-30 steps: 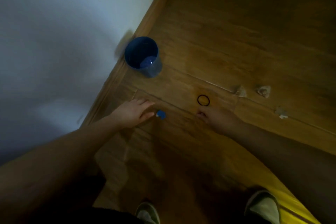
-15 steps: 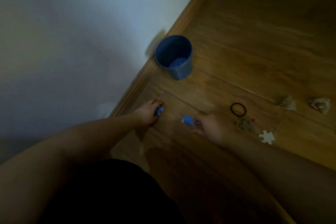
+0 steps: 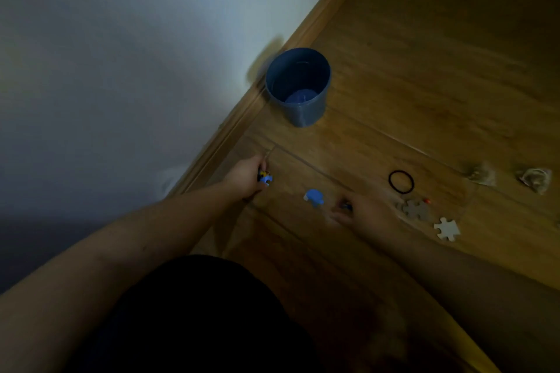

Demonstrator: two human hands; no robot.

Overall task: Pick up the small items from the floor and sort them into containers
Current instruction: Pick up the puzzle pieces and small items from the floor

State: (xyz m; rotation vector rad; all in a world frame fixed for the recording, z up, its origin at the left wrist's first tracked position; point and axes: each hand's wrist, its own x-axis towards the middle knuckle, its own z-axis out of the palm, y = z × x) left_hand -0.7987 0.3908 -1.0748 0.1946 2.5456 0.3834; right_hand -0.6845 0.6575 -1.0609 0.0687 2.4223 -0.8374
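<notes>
Wood floor [image 3: 424, 54]: blue cup [image 3: 298, 86] stands upright by the skirting, at the wall edge. L hand [image 3: 247, 175] pinches a blue puzzle pc [image 3: 265, 178] near that edge. R hand [image 3: 360, 210] curls round sth small and dark, blurred. Another blue pc [image 3: 314, 197] lies btwn the hands; black ring [image 3: 401, 181], grey pc [image 3: 416, 209] and white pc [image 3: 447, 229] lie beyond the R hand.

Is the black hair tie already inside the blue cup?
No, the black hair tie lies on the wooden floor, apart from the blue cup.
</notes>
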